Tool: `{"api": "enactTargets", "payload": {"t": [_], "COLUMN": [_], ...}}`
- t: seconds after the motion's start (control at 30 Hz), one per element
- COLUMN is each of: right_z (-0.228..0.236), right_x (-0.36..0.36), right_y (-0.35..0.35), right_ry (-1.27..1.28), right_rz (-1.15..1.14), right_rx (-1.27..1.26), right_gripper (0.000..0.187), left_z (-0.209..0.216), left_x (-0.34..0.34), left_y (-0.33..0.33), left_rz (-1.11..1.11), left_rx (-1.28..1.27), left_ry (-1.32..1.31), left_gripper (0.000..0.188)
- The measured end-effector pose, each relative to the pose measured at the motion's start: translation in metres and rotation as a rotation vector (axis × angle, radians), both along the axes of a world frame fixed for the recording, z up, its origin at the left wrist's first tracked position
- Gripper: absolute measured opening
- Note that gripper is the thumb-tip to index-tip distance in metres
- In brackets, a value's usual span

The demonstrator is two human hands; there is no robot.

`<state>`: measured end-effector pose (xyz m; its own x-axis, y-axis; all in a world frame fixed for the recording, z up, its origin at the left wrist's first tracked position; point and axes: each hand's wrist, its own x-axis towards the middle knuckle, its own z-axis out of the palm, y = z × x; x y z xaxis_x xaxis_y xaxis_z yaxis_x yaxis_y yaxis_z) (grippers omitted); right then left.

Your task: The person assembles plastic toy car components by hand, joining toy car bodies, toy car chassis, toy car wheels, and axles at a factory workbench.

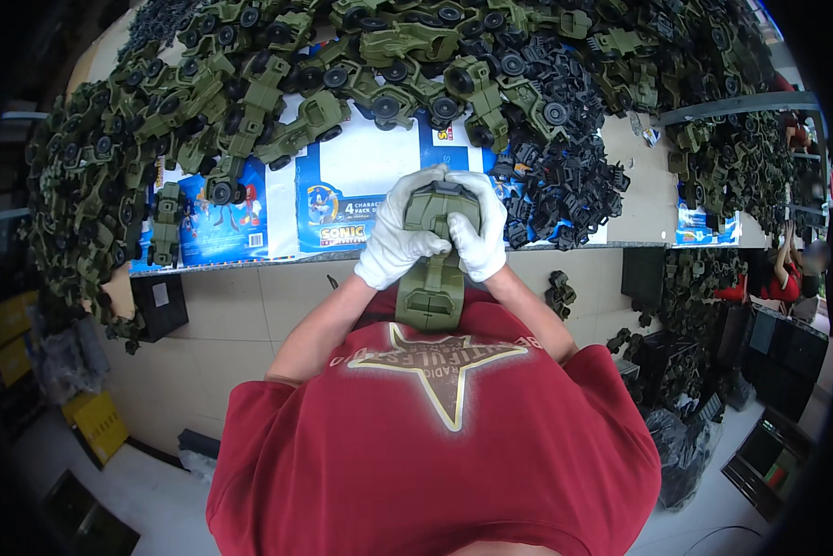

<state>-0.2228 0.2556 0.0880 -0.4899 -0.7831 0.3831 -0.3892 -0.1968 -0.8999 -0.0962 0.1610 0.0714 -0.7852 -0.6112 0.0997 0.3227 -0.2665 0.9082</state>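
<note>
Both of my hands wear white gloves and grip one olive-green toy vehicle body (432,289) close to my chest, at the table's near edge. My left hand (400,232) wraps its left side, with the thumb lying across the top. On the other side my right hand (479,227) closes round it, its thumb pressed on the upper face. The fingers curl over the far end, where a dark part shows between them. What lies beneath the toy is hidden.
Piles of green toy vehicles (407,46) with black wheels cover the far table. Small black plastic parts (565,176) are heaped to the right. Flattened printed cardboard (333,199) lines the tabletop. A yellow crate (95,426) stands on the floor at left; other people are at far right.
</note>
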Motion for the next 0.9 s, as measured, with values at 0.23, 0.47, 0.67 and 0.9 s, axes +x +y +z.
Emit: {"api": "enactTargets", "payload": {"t": [0.23, 0.47, 0.67, 0.9], "right_z": [-0.003, 0.039, 0.114, -0.013], "right_x": [0.005, -0.075, -0.212, -0.160], "right_y": [0.009, -0.024, -0.086, 0.008], "right_ry": [-0.777, -1.072, -0.718, 0.083], "right_rz": [0.130, 0.328, 0.028, -0.370], "right_rx": [0.335, 0.465, -0.497, 0.846], "right_gripper": [0.086, 0.037, 0.029, 0.033], "left_z": [0.008, -0.033, 0.002, 0.001], "left_x": [0.001, -0.051, -0.143, -0.193], "left_y": [-0.020, -0.077, -0.106, -0.129], "left_rz": [0.160, 0.271, 0.328, 0.047], "left_rx": [0.001, 0.091, -0.709, -0.691], "left_ry": [-0.136, -0.569, -0.806, -0.864], "left_gripper": [0.076, 0.072, 0.087, 0.084]}}
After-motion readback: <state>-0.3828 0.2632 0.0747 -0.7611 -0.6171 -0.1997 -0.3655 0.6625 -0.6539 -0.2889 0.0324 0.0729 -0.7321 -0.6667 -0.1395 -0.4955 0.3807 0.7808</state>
